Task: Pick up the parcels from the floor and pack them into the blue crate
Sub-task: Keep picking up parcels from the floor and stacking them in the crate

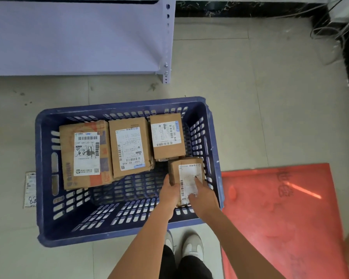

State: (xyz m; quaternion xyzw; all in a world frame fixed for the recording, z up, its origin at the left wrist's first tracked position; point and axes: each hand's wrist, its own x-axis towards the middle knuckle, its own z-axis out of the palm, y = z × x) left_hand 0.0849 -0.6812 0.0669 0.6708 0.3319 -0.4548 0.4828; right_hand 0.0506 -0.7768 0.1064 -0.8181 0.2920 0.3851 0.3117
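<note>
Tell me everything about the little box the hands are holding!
The small parcel is a brown cardboard box, a bit crumpled, with a white label bearing barcodes on top. It lies flat in the right side of the blue crate, just in front of another parcel. The left hand grips its left edge and the right hand rests on its label.

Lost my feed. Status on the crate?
Left hand and right hand both grip fourth parcel, near right corner. Three parcels along far wall of blue crate. Nothing obstructing.
</note>
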